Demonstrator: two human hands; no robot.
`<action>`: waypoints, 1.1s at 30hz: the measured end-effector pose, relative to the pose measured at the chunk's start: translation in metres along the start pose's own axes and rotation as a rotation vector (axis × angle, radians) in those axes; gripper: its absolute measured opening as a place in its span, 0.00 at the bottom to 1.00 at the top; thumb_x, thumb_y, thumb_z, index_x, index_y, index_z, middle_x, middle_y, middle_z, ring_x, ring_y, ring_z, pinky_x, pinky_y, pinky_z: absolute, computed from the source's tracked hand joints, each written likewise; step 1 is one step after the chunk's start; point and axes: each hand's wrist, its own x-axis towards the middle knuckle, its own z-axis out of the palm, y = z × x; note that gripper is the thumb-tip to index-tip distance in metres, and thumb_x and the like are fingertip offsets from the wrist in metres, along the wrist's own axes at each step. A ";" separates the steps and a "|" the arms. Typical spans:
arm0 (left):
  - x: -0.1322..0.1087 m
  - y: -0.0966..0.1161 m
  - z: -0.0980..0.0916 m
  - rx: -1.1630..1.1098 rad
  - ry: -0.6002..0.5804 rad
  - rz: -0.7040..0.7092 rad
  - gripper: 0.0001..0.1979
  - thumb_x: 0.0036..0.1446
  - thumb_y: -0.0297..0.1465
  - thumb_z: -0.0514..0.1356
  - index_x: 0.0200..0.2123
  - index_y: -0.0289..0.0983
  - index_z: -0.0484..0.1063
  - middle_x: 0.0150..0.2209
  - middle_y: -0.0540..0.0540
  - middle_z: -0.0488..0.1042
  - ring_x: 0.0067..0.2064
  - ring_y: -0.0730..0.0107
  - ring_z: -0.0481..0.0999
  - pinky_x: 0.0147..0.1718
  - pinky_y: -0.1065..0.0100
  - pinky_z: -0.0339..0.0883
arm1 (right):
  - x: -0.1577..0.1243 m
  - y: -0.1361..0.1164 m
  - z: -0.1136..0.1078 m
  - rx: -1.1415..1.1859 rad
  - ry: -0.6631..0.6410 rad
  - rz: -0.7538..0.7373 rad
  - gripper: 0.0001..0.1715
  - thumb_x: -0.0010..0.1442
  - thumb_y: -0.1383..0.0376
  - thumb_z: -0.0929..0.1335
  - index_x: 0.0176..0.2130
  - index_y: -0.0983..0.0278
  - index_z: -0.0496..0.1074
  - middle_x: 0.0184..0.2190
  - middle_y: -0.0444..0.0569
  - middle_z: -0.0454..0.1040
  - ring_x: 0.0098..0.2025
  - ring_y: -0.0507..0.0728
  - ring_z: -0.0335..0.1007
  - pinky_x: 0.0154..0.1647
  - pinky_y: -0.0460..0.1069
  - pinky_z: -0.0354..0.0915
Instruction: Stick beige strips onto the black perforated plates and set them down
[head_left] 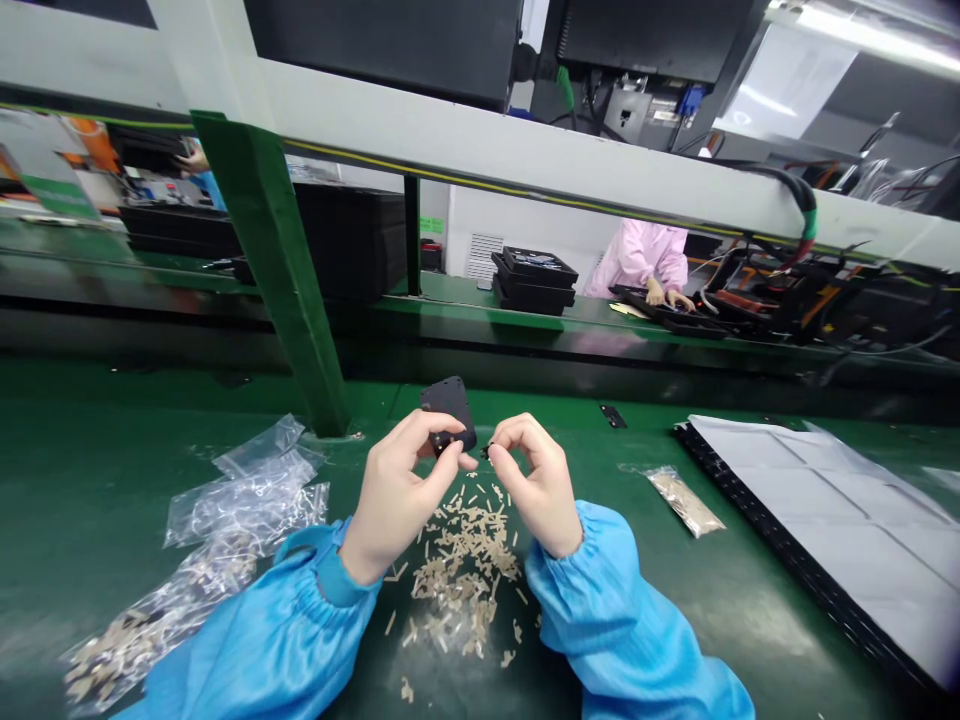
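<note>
My left hand [409, 485] pinches a flat black plastic plate [450, 400] with rounded corners, tilted up above the green tabletop. Close beside it, the thumb and forefinger of my right hand [536, 480] are closed on a tiny dark piece [486, 452], too small to name. A small gap lies between that piece and the plate. Beneath both hands, many small tan strips and hooked bits [469, 560] are scattered in a loose pile. Blue sleeves cover both my wrists.
Clear plastic bags [247, 510] with tan parts lie to the left. A small bag of tan parts [686, 500] and a black tray with a white sheet [825, 490] are on the right. A green post [274, 270] rises ahead. Across the bench, a person in pink [641, 260] handles dark parts.
</note>
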 end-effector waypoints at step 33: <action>-0.009 0.009 0.000 0.350 0.053 0.341 0.09 0.52 0.21 0.56 0.36 0.37 0.67 0.31 0.49 0.72 0.32 0.73 0.73 0.31 0.72 0.67 | -0.008 -0.007 0.004 -0.248 0.033 -0.201 0.08 0.54 0.74 0.63 0.28 0.62 0.61 0.28 0.46 0.71 0.32 0.52 0.69 0.32 0.47 0.65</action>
